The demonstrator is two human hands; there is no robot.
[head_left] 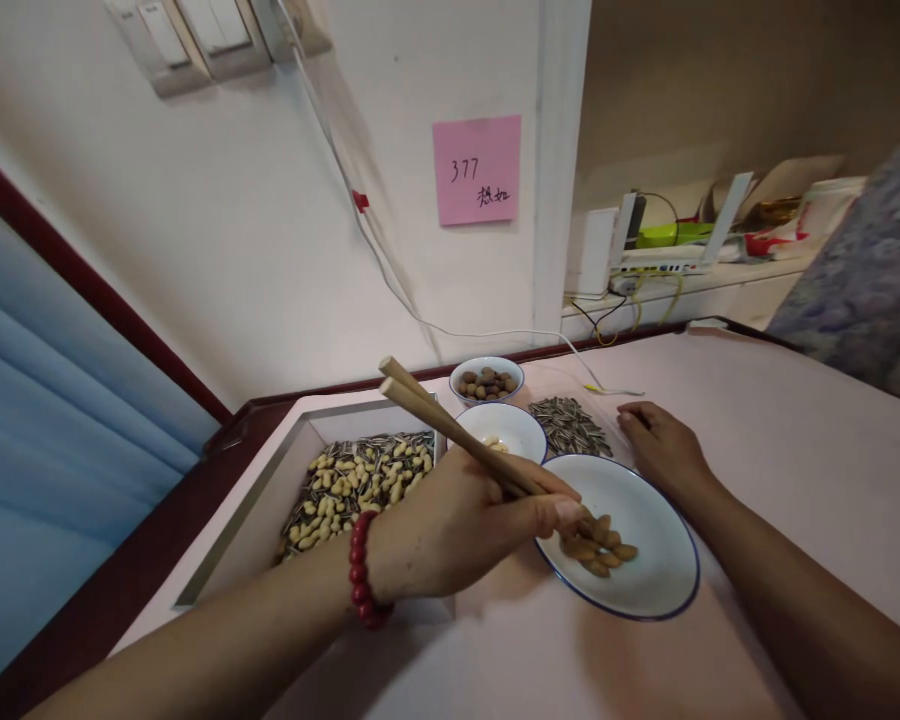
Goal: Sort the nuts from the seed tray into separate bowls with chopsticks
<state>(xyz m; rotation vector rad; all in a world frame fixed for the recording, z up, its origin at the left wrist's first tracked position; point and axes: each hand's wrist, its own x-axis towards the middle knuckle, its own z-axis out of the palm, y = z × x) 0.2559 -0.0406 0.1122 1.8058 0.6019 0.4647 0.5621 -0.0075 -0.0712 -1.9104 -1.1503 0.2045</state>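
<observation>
My left hand [487, 520], with a red bead bracelet at its wrist, is closed around a pair of wooden chopsticks [450, 425]. Their thick ends point up and to the left, while the tips are hidden behind the hand. Below the fingers lies a white blue-rimmed plate [656, 545] with several almonds [598, 550] on it. Whether the tips pinch an almond I cannot see. On the table just past the plate's right edge rests my right hand [664, 450], loosely open and holding nothing. A pile of striped sunflower seeds [570, 425] lies to its left.
A white box [292, 455] on the left contains unshelled peanuts [352, 480] mixed with sunflower seeds. Behind the plate stand a bowl [521, 425] with a few pale pieces and a bowl of round brown nuts [487, 383]. A white cable [495, 332] runs along the back.
</observation>
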